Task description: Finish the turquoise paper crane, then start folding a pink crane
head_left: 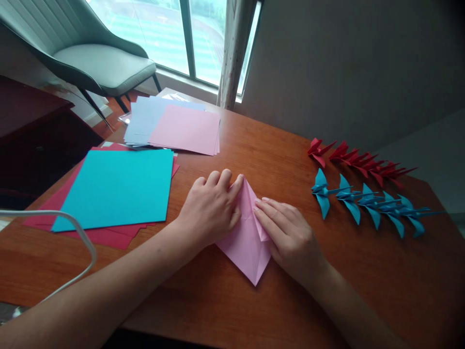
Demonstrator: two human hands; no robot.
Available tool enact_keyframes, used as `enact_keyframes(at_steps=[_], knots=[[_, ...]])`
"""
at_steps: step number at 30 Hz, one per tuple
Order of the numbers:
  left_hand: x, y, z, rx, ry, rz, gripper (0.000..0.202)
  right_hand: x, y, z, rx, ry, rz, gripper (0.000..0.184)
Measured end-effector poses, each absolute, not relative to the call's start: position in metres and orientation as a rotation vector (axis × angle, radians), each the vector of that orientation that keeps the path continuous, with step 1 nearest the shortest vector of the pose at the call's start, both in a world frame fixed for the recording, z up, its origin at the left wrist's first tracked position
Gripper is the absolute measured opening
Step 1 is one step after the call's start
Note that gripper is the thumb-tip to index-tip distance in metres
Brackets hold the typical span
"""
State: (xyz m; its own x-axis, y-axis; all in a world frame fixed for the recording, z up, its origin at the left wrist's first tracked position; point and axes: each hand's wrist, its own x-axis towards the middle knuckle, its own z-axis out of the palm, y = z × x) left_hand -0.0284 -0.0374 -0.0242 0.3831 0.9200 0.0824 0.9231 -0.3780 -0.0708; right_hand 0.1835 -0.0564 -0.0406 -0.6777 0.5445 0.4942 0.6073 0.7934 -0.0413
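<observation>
The left hand is palm-down, fingers curled, its forearm slanting from near left. The right hand extends its fingers together toward far left.

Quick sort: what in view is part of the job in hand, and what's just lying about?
In the job:
- folded pink paper
- left hand and right hand, both on it
- table under it

Lying about (the papercraft looks related):
- red birds, blue birds
- loose sheets: turquoise, red, pale blue, pink
- white cable
- chair

Pink paper, turquoise sheet, red sheets, pale blue sheets, red cranes, blue cranes, brown table
</observation>
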Motion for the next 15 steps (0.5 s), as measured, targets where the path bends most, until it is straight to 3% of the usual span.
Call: enact_keyframes(at_steps=[15], knots=[[-0.0285, -0.0389, -0.0234, -2.527, -1.696, -0.058, 0.059, 0.1823, -0.0552, -0.0435, -0.801, -2.528, -0.129, 0.030]])
